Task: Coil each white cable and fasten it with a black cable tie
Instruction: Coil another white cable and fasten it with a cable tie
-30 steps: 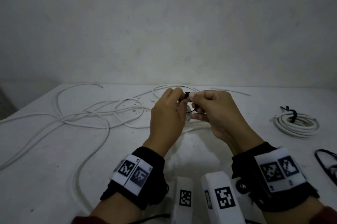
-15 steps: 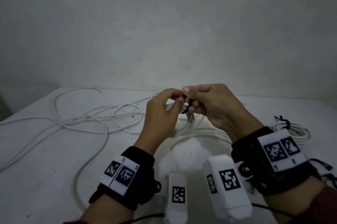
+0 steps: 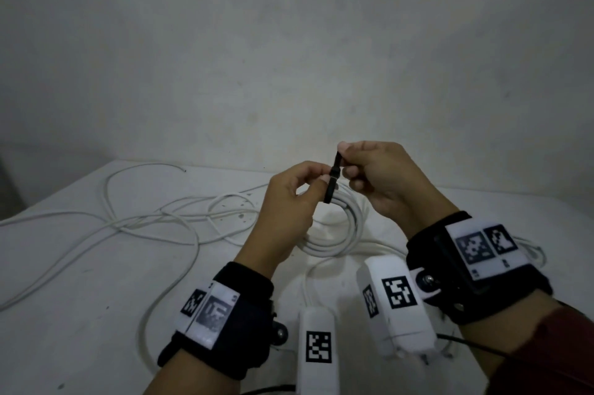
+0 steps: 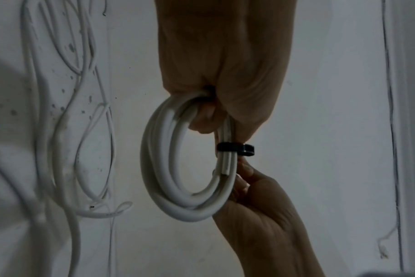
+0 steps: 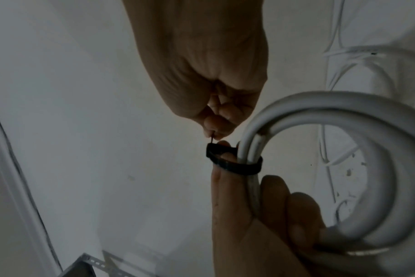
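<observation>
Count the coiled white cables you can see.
1 for certain: the coil, tie around it, held up by the left hand while the right hand pinches the tie. White loops behind the right wrist may be another.

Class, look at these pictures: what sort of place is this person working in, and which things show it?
Probably a plain indoor workbench: a bare white table against a bare wall, strewn with loose white cables.

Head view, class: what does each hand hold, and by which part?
The left hand grips the coiled white cable at the top of the coil, by the black cable tie. The right hand pinches the tie's free tail.
</observation>
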